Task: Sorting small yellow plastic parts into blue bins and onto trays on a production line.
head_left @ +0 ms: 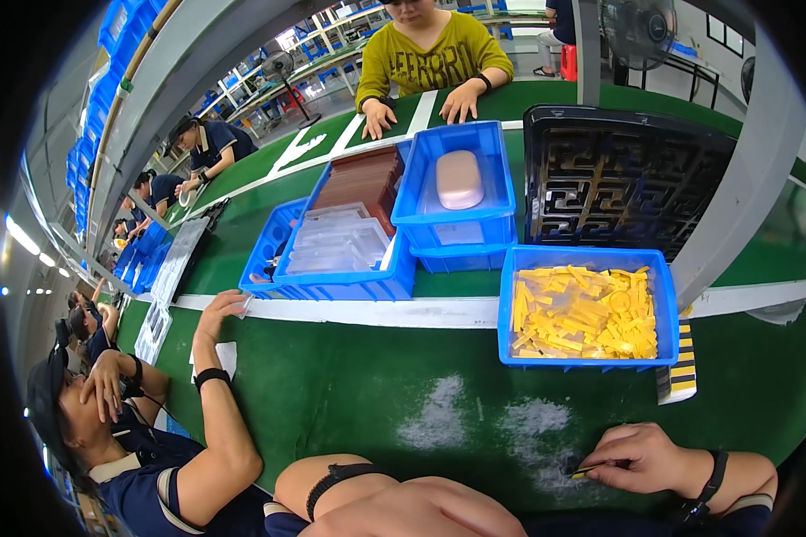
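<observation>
On my feed I find the right hand (634, 458) pinching a thin yellow strip (585, 472), its long axis pointing leftward out of the grip at the green table (331, 385), well right of the left hand (452, 508), whose grip I cannot tell.

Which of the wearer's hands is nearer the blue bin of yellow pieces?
Right. The right hand is on the near side of the bin, pinching a small yellow piece; the left hand is farther away, at the picture's lower edge, left of the bin.
</observation>
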`<state>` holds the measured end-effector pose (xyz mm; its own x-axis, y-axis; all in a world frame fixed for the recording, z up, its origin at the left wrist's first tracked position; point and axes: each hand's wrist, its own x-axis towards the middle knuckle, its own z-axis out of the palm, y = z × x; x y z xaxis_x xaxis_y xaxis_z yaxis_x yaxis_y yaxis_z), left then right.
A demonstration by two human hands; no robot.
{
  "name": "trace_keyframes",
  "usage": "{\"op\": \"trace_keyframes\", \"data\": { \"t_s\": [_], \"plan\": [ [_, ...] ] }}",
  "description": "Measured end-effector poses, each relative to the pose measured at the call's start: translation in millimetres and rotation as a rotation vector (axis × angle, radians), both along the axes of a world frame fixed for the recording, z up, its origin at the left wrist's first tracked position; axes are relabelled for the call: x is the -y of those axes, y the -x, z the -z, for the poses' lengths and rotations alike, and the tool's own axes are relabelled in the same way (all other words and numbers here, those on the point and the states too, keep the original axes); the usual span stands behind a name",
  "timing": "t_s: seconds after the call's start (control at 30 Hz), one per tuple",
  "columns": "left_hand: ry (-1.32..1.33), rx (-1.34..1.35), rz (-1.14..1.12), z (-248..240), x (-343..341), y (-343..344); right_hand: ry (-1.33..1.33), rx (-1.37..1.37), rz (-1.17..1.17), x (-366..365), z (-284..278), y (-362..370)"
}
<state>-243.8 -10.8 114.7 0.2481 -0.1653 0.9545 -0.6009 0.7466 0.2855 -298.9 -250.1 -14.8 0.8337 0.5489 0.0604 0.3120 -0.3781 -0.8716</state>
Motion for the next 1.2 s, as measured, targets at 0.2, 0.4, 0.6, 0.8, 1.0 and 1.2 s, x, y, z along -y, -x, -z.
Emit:
{"op": "trace_keyframes", "data": {
  "t_s": [0.2, 0.4, 0.6, 0.8, 1.0, 1.2],
  "plan": [
    [-0.063, 0.043, -0.028, 8.7, 0.6, -9.1, 0.002, 0.001, -0.001, 0.9, -0.9, -1.0],
    [-0.395, 0.055, -0.214, 17.6, -16.6, -16.7, 0.007, 0.005, 0.006, -2.3, -1.8, 4.0],
    [-0.706, -0.017, -0.42, 29.3, 1.9, -45.5, -0.003, 0.064, 0.011, -1.5, 2.4, 2.5],
    [-0.818, 0.05, -0.764, 105.7, 27.4, -84.8, 0.042, 0.027, 0.004, -2.2, -2.0, -1.5],
    [-0.933, 0.148, -0.803, 113.2, 28.4, -87.1, 0.034, 0.02, 0.016, -1.5, -1.3, -0.1],
    [-0.99, 0.148, -0.784, 111.6, 27.0, -86.3, 0.003, 0.059, 0.009, -2.1, 2.8, -0.8]
  ]
}}
